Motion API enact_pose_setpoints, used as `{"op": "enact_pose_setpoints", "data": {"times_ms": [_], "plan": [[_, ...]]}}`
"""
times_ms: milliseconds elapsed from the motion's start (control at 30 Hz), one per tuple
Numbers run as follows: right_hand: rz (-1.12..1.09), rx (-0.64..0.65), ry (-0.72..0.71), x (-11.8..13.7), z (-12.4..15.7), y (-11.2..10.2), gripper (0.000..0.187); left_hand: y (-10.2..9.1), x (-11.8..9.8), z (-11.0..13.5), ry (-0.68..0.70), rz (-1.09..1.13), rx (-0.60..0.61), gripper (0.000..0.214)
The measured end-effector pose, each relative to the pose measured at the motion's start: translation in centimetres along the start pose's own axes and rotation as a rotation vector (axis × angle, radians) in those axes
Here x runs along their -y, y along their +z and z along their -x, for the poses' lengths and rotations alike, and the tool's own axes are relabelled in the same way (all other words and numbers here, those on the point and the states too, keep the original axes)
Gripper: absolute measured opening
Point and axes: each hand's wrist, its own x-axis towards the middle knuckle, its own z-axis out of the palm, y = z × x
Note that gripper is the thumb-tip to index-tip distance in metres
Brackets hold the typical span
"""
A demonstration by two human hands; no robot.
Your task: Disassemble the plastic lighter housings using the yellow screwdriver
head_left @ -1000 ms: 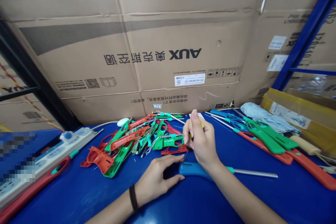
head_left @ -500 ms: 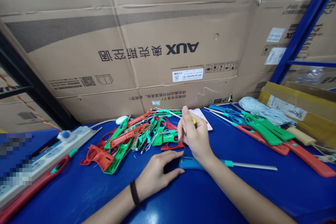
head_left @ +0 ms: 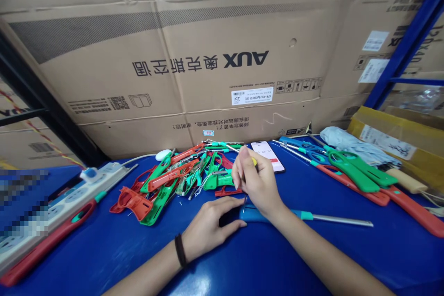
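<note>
Left hand (head_left: 208, 227) cupped over blue long-nozzle lighter (head_left: 255, 214) on counter (head_left: 104, 249), pinning it steady. Right hand (head_left: 255, 180) pinches yellow-handled screwdriver (head_left: 254, 162), tip down at lighter body. Red-green lighter heap (head_left: 173, 180) beside.

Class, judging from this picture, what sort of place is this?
Probably a small assembly workbench in a storeroom: a heap of red and green plastic-handled tools, a blue bench, a power strip, and AUX cartons behind.

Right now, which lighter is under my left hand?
The blue one, metal tube pointing right; other blue ones lie farther off, at the right.
</note>
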Motion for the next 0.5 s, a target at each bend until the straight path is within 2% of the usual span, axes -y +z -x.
{"op": "enact_pose_setpoints", "data": {"times_ms": [133,233,333,500], "plan": [[-0.09,0.207,0.064,0.1,0.2,-0.6,0.036,0.0,0.0,0.0,-0.001,0.009,-0.006,0.036],[-0.036,0.203,0.024,-0.2,0.5,-1.1,0.014,0.0,0.0,0.0,-0.007,0.012,-0.004,0.035],[-0.075,0.121,0.005,-0.8,1.0,-1.3,0.021,-0.1,0.0,0.0,-0.013,0.007,0.003,0.035],[-0.061,0.218,0.059,-0.9,1.3,-1.3,0.026,0.0,0.0,-0.1,-0.014,0.003,-0.008,0.034]]}}
